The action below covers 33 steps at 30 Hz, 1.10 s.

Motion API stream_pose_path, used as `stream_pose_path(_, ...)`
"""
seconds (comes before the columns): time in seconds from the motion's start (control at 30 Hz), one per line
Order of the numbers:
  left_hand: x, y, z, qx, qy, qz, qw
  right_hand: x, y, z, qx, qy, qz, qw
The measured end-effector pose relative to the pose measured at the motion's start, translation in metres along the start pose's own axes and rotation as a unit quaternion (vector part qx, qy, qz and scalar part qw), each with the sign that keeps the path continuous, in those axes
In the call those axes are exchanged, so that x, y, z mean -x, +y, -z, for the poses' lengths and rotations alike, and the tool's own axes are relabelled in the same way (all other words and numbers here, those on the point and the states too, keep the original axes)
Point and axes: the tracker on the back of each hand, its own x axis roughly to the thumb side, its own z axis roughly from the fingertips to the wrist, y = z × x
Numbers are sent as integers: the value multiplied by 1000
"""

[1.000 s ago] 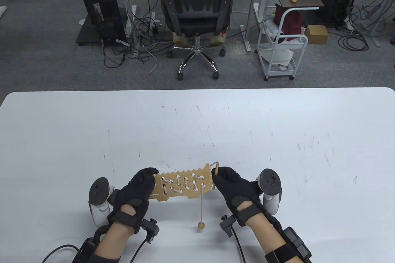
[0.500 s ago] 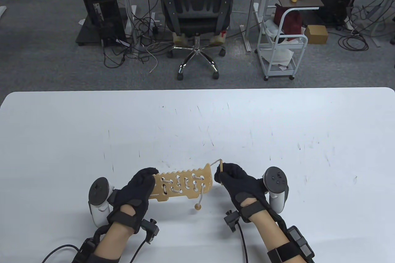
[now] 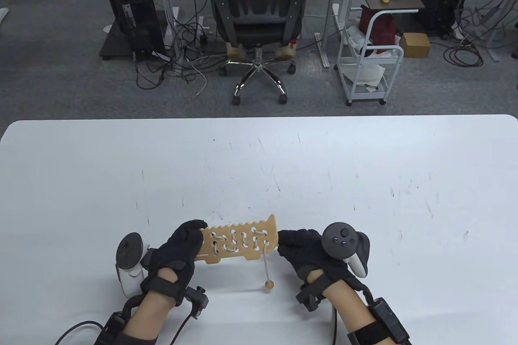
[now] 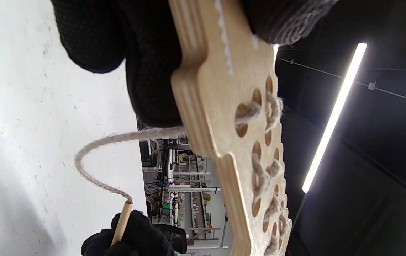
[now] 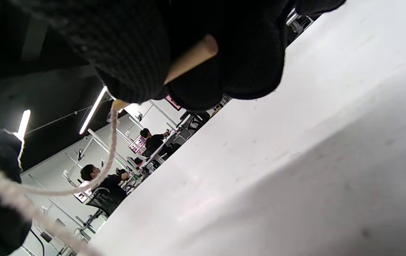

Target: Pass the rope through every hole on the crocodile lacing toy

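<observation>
The wooden crocodile board (image 3: 243, 240) is held up off the white table (image 3: 259, 159), with pale rope laced through several holes. My left hand (image 3: 184, 246) grips its left end; the board also shows in the left wrist view (image 4: 224, 117). My right hand (image 3: 301, 246) is at the board's right end and pinches the wooden needle (image 5: 188, 60) at the rope's end. A loop of rope (image 4: 92, 167) runs under the board to the needle (image 4: 121, 222). The rope's other end hangs down from the board with a wooden bead (image 3: 268, 285) just above the table.
An office chair (image 3: 257, 17) and a white cart (image 3: 370, 58) stand on the floor beyond the table's far edge. The table top bears only faint scuff marks.
My right hand has dropped from above the board's right tip to below its right end, rolling palm down, taking the needle under the board. The hanging bead rose, then swung back down.
</observation>
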Motion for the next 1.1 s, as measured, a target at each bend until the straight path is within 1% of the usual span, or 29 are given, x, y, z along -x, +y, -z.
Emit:
stream_pose_path(0.3,1,0,0,-2,10,4,1000,-2,15,0,-45,-14,-65,997)
stream_pose_path(0.47,1,0,0,-2,13,6,1000,-6,25,-1,-68,-30,-108,991)
stream_pose_path(0.7,1,1,1,-3,15,6,1000,-15,44,-5,-98,-64,-177,977)
stream_pose_path(0.83,1,1,1,-5,14,7,1000,-18,53,-7,-124,-76,-216,966)
stream_pose_path(0.97,1,1,1,-5,12,9,1000,-22,56,-8,-120,-85,-236,961)
stream_pose_path(1.1,1,1,1,-4,12,9,1000,-25,59,-9,-128,-92,-266,951)
